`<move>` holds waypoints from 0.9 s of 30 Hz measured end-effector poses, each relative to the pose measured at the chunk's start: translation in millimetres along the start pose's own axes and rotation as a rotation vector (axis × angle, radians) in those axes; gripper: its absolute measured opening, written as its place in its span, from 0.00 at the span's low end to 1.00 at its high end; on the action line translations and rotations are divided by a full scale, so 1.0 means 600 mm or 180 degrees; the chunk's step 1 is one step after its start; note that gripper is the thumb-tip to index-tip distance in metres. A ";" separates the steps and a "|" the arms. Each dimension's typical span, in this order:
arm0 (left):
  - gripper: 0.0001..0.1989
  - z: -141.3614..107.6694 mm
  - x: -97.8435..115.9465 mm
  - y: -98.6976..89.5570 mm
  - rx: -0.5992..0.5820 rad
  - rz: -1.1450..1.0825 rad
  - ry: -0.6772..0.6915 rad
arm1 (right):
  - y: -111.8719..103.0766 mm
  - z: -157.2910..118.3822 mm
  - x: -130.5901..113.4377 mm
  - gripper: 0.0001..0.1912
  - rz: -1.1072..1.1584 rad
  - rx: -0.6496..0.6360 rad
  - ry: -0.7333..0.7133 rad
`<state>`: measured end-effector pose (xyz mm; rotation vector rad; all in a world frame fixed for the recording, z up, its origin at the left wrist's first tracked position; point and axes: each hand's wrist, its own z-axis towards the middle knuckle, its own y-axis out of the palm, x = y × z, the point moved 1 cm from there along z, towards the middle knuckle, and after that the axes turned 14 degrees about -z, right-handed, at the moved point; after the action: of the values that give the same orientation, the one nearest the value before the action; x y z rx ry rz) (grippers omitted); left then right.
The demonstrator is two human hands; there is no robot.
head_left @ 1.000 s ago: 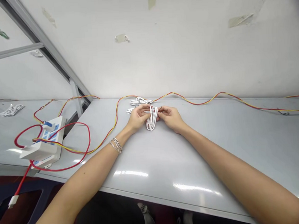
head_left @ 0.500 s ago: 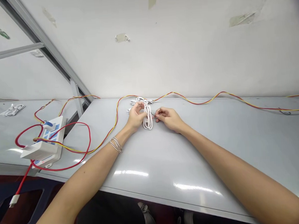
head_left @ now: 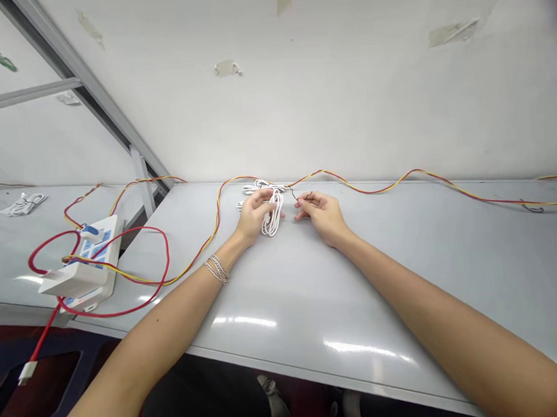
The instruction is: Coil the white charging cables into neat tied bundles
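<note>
My left hand (head_left: 252, 217) is closed on a coiled white cable (head_left: 272, 216), its loops hanging down past the fingers. To the right of the coil, my right hand (head_left: 323, 215) pinches a thin black twist tie (head_left: 293, 194) between thumb and forefinger. The tie's free end points up and to the left, apart from the coil. Behind my left hand, more bundled white cables (head_left: 258, 186) lie on the grey table (head_left: 283, 284), partly covered by my fingers.
At the left stands a white power strip (head_left: 114, 234) with a plugged-in white adapter (head_left: 70, 281). A red cable (head_left: 167, 253) loops from it. A red-and-yellow twisted wire (head_left: 376, 192) runs along the wall. One bundled white cable (head_left: 23, 204) lies far left; a dark tie (head_left: 532, 207) lies right.
My right hand has drawn slightly right, and the black twist tie now stands out away from the coil. In my left hand the white coil has tilted.
</note>
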<state>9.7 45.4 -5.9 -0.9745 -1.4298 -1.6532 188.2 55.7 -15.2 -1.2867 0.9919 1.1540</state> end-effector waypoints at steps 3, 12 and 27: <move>0.19 0.000 -0.003 -0.001 -0.0028 0.0181 0.0147 | -0.004 0.001 -0.001 0.17 0.0151 -0.0099 -0.0027; 0.25 0.006 -0.018 -0.004 -0.0315 0.0480 0.0697 | 0.003 -0.011 -0.013 0.21 -0.0300 -0.0730 -0.0428; 0.26 -0.006 -0.019 0.004 -0.0354 0.1193 0.0527 | 0.011 -0.012 -0.005 0.12 -0.0931 -0.0623 -0.0649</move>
<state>16.8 42.4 -15.2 -1.0664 -0.9849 -1.5042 181.8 48.2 -13.7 -1.3841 0.5310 1.1458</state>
